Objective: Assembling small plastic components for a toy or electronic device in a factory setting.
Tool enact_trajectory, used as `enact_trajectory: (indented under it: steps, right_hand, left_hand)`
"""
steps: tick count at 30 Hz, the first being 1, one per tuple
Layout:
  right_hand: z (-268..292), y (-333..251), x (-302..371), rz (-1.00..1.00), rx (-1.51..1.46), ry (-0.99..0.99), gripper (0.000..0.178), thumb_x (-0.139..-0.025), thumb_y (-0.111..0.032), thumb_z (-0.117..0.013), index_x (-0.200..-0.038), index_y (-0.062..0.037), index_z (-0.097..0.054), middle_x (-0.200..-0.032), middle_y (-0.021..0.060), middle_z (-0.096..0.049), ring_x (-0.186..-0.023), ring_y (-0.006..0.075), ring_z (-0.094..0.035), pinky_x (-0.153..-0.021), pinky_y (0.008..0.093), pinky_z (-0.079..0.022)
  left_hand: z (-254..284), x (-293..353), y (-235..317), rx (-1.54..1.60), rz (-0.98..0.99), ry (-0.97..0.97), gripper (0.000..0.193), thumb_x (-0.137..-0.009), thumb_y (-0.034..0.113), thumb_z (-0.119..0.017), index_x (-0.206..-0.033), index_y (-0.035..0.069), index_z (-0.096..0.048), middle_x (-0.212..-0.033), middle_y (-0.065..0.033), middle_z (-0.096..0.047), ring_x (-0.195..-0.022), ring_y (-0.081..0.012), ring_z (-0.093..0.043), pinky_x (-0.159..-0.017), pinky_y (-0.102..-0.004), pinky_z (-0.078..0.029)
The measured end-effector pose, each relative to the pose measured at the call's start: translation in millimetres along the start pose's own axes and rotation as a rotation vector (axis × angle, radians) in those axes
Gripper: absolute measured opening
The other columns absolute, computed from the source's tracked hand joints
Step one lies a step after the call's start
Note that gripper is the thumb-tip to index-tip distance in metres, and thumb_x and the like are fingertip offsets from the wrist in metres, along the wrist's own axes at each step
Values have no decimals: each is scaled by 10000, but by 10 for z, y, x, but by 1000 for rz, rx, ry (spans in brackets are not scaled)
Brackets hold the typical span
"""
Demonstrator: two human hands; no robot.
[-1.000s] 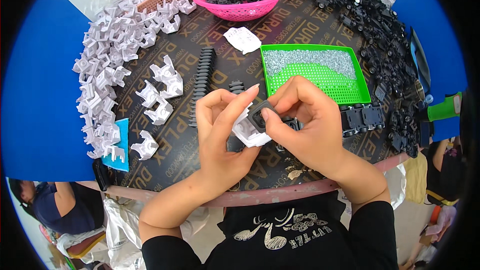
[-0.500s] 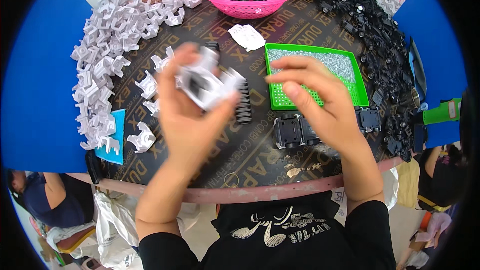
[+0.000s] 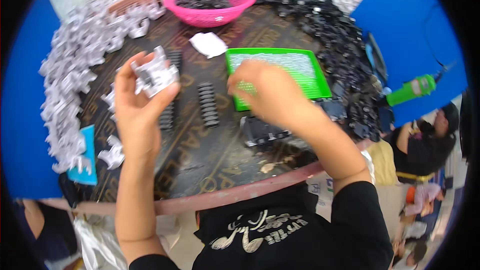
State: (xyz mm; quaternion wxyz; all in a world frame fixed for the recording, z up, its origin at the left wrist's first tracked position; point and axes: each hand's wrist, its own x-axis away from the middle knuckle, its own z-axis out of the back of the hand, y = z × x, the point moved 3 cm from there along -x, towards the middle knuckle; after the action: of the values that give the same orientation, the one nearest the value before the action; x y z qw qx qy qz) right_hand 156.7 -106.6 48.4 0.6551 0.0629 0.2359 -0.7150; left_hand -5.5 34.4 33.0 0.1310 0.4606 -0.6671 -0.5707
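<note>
My left hand (image 3: 137, 95) is closed on a white plastic part (image 3: 159, 74), a bracket-like piece with prongs, raised above the table left of the middle. My right hand (image 3: 267, 87) is over the left side of a green tray (image 3: 324, 87), fingers curled downward and smeared by motion, so what they hold cannot be made out. Small silvery pieces (image 3: 295, 62) lie across the tray's far part. Just in front of the tray sit black-and-silver assemblies (image 3: 262, 131), partly covered by my right forearm. A black ribbed strip (image 3: 208, 105) lies between my hands, with another ribbed strip (image 3: 167, 119) beside my left hand.
White parts (image 3: 65, 90) are heaped along the left, black parts (image 3: 345, 45) along the right. At the back stands a pink basket (image 3: 217, 18) of black pieces, with white paper (image 3: 208, 45) before it. A green power screwdriver (image 3: 411, 91) is at the right. Other people sit beyond both sides.
The view has shifted, so the table appears farther left and tilted. My left hand keeps the white part, now turned differently. My right hand's fingers, apart before, have curled downward over the tray.
</note>
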Motion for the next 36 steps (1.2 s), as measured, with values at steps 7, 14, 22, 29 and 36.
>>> enact_trajectory:
  steps: [7,14,22,29,36]
  right_hand:
    - [1037,2086,349,-685,275,-63,214,-772,-200,-705,-933,-59,-711,-906,135,-706,-850,269,-681,-783,373,-527]
    - [450,1665,-1113,-216,6,77,296,-901,-297,-629,-1071,-59,-672,-991,108,-697,-913,196,-662,-817,320,-514]
    - [-704,2008,-2338,-453,155,-607,793,-709,-581,-740,-1303,-95,-540,-1157,139,-648,-1001,277,-637,-829,407,-519]
    - [-1186,2360,-2696,-264,539,-565,483,-666,-323,-725,-1103,-128,-667,-1062,148,-681,-946,288,-666,-828,387,-528]
    - [-855,2088,-2608,-286,283,-125,224,-690,-287,-776,-847,-134,-730,-797,95,-696,-732,246,-676,-719,358,-533]
  left_hand:
    - [-241,56,-12,10,43,-80,643,-724,-90,-716,-1293,29,-440,-1220,-84,-489,-1139,-200,-531,-984,-340,-444]
    - [-225,46,-77,-57,29,1,643,-736,-129,-692,-1290,46,-417,-1242,-72,-454,-1147,-174,-497,-973,-324,-460]
    - [109,-93,4,-61,51,125,606,-741,-110,-695,-1265,43,-433,-1179,-82,-505,-1088,-178,-545,-934,-313,-481]
    - [199,-185,272,-35,55,48,609,-729,-47,-735,-1253,37,-436,-1144,-84,-531,-1064,-182,-561,-939,-321,-473]
    - [-318,212,-225,-249,100,-730,657,-822,231,-742,-1308,19,-352,-1187,-195,-509,-1154,-324,-531,-970,-389,-424]
